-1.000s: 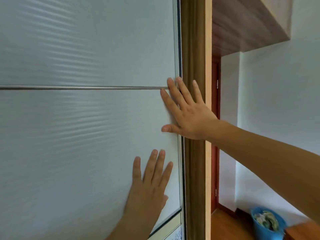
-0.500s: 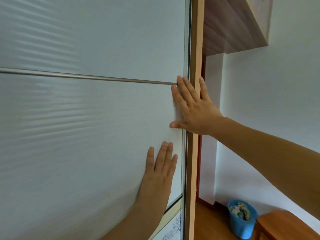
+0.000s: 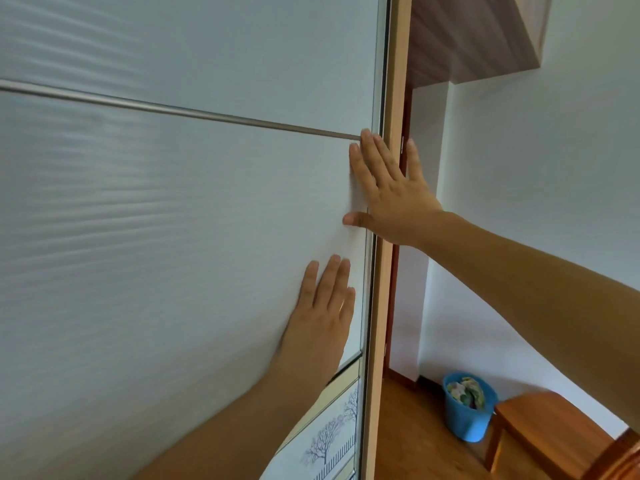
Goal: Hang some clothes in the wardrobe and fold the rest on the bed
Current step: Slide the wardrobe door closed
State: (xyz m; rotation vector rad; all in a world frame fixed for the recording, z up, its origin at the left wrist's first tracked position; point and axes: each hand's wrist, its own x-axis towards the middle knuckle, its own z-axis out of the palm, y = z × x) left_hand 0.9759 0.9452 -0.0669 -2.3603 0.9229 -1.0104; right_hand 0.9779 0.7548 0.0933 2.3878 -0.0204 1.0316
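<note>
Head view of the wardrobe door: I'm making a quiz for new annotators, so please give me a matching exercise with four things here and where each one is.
Things:
1. left hand
2. right hand
3. blue bucket
4. metal strip

Places:
A. standing on the floor, lower right
B. flat on the wardrobe door, lower down
C. flat across the door's right edge, higher up
D. running across the door panel

Pairs: 1-B, 2-C, 3-A, 4-D
</note>
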